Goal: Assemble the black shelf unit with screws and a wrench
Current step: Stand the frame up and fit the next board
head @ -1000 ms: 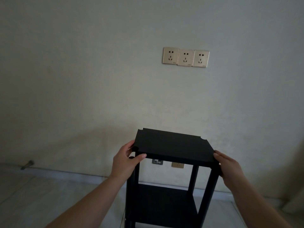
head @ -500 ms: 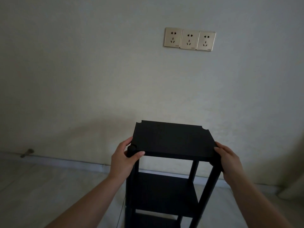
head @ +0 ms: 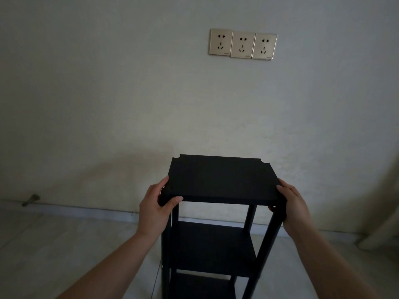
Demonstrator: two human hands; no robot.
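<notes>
The tall black three-tier shelf unit (head: 218,212) stands upright on the floor near the wall, both hands, left hand (head: 154,209) and right hand (head: 294,207), curled around its top panel's front corners; it appears rigid, light, top-heavy.

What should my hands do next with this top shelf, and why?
Probably press the top shelf down onto the posts. Your left hand and right hand already grip its near corners, and no screws or wrench are in view.
</notes>
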